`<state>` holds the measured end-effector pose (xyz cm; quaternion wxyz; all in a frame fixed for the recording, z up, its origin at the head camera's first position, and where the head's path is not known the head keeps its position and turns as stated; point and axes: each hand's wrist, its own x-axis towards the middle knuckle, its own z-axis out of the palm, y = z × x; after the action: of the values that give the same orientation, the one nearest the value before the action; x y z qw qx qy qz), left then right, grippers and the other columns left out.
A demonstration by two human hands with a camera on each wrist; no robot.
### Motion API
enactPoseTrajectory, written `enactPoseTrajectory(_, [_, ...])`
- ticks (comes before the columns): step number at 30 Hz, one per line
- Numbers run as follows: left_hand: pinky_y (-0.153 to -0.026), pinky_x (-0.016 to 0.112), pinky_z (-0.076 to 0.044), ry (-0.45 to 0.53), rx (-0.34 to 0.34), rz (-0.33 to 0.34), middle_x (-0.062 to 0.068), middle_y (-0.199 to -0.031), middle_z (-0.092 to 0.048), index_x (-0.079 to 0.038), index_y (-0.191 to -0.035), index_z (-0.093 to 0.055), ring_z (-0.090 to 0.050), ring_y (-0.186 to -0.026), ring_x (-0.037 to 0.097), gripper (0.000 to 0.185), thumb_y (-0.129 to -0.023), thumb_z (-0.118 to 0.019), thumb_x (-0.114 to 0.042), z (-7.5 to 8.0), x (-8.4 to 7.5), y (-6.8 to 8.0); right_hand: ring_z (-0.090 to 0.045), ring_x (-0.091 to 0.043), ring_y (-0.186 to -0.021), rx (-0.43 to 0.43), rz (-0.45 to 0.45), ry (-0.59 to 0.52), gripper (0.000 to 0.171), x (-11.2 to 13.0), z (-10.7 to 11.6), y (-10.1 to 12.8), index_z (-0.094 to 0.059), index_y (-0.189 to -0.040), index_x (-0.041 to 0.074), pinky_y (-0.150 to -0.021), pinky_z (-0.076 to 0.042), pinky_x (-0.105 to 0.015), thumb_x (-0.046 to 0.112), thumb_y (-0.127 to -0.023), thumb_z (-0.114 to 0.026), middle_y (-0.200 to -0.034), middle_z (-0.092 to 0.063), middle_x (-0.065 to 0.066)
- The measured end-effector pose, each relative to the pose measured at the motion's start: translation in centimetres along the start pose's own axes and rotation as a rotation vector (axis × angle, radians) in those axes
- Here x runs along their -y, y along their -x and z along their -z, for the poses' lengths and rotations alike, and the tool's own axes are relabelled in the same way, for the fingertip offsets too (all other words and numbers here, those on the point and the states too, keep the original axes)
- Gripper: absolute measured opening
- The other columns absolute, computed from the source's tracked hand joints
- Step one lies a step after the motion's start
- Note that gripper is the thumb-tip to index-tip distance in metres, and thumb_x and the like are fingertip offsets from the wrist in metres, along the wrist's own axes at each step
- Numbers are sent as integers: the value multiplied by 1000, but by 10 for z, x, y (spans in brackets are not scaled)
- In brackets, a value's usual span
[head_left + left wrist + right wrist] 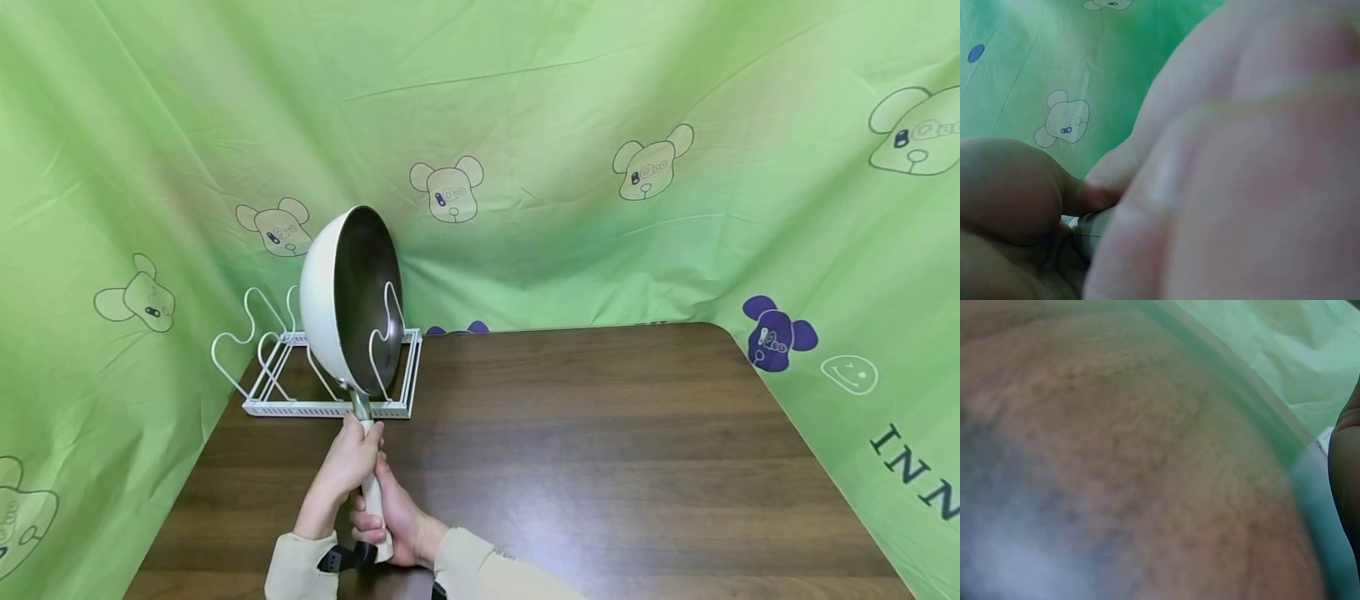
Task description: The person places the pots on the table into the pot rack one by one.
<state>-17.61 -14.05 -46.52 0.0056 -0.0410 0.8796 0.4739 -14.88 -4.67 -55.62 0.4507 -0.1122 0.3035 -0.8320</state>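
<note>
A cream frying pan with a dark inside stands on edge in a white wire rack at the table's back left. Its long pale handle points toward me. My left hand grips the handle near the pan. My right hand grips it lower down, close to the handle's end. In the left wrist view, fingers fill the frame and a bit of the handle shows between them. The right wrist view is a blur of skin.
The dark wooden table stretches to the right of the rack. Green cloth with bear prints hangs behind and on both sides. The rack has further wire slots left of the pan.
</note>
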Motion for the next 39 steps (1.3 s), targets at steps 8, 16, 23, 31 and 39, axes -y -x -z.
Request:
enactPoseTrajectory(8, [-61, 31, -48, -5, 5, 5, 10, -78, -57, 4, -102, -45, -55, -62, 16, 14, -103, -49, -10, -3, 3, 2, -31, 5, -38, -1, 6, -11, 68, -4, -1, 4, -43, -69, 22, -37, -18, -12, 78, -96, -16, -49, -38, 16])
enactPoseTrajectory(16, [-62, 31, -46, -26, 12, 13, 8, -77, -54, 3, -100, -44, -53, -65, 18, 14, -103, -50, -10, -3, 2, 1, -31, 5, -38, -2, -5, -17, 70, -5, -1, 4, -44, -68, 22, -37, -20, -11, 77, -96, -13, -49, -38, 17])
enactPoseTrajectory(23, [-63, 31, -47, -8, 33, 34, 8, -78, -54, 3, -102, -43, -54, -64, 18, 15, -103, -49, -11, -5, 5, -1, -33, 4, -41, -41, 35, -14, 67, -8, 1, 5, -45, -72, 21, -41, -23, -12, 77, -97, -18, -54, -39, 15])
enactPoseTrajectory(31, [-67, 32, -46, -44, 29, 52, 8, -79, -56, 2, -99, -45, -55, -68, 19, 16, -103, -50, -13, -3, 8, 1, -37, -5, -57, -173, 110, 24, 56, -10, -3, 2, -50, -85, 20, -53, -32, -17, 66, -103, -24, -71, -42, 7])
enactPoseTrajectory(39, [-73, 37, -47, -94, 19, 17, 9, -79, -58, 3, -99, -45, -57, -75, 24, 20, -104, -51, -16, -4, 11, 4, -49, -10, -51, -434, 138, 196, 54, -7, -14, -1, -54, -74, 14, -51, -46, -24, 55, -102, -34, -62, -51, 2])
